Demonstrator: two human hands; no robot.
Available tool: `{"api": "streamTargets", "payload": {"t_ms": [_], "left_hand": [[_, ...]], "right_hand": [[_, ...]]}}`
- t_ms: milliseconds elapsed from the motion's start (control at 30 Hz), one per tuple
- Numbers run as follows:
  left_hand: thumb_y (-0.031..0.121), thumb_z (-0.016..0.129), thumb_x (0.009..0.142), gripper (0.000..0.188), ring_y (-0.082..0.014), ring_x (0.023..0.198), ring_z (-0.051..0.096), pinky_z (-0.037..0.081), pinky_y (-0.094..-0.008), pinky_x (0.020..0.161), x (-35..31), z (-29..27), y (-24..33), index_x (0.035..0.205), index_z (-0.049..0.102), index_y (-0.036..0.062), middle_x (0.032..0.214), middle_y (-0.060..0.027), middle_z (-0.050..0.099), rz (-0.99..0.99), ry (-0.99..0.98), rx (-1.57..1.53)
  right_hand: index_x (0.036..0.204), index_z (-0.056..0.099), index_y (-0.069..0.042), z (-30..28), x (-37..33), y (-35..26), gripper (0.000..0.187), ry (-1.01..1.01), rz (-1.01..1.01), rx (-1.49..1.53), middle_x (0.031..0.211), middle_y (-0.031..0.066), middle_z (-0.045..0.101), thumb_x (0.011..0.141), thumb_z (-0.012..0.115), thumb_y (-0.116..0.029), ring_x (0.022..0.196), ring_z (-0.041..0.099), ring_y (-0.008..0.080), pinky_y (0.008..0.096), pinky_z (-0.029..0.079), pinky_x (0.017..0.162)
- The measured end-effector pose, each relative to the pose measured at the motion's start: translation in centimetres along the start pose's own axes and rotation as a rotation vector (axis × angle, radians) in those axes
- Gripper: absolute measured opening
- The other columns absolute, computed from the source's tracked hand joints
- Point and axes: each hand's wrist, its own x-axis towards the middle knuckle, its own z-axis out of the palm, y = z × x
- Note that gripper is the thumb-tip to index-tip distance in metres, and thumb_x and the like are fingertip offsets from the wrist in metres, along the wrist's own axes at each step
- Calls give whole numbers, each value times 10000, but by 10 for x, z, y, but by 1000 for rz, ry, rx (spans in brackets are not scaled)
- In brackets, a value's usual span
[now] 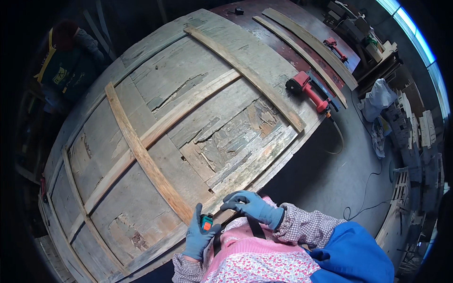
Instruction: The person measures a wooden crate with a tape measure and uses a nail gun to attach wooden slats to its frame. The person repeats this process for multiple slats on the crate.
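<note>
Along the far left edge: one red tool point(43, 188), mostly lost in shadow. Behind it, upper left: one co-worker in a dark green apron point(71, 73) with yellow trim and a yellow emblem, too small and dim to read; head out of view. Left to centre: one large, worn, grey-brown wooden panel point(172, 162), surface veneer split and peeling, crossed by pale wooden battens point(141, 153).

Near edge, centre: the left hand point(196, 238), in a blue-grey work glove, fingers closed around one small boxy teal-and-orange tool point(206, 223) of tape-measure form, just beside a batten's end; any marking illegible. To its right: the right hand point(257, 207), gloved alike, fingers bent; whether they gripped anything could not be told. Checked sleeve point(309, 226) behind it.

Right corner of the panel: one red-and-black air nailer point(306, 89), lettering indistinct, hose cut off from sight below. Beyond: one dark red table point(252, 10) bearing two long boards point(311, 45) and a second red tool point(336, 49). Far right: one crumpled whitish plastic bag point(379, 99) and stacked timber point(406, 122), blurred toward the rim.
</note>
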Motion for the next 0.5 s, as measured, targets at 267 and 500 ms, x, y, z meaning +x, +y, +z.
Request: {"api": "streamTargets", "payload": {"t_ms": [267,500], "left_hand": [[374,837,548,1156,-180,762,562,473,-291,677,9,23,26,1406,135,46,876,-74,561,80,-19,65],[361,815,575,1014,-223,833,564,466,-312,720,7,20,-4,1378,271,63,925,-114,545,164,-72,57]], "right_hand": [[1230,483,-9,12,15,44,480,-233,50,-97,1131,80,581,796,652,-126,1003,524,116,273,425,884],[970,567,16,6,9,44,257,-186,64,147,878,52,617,761,672,-92,828,555,103,243,464,737]]}}
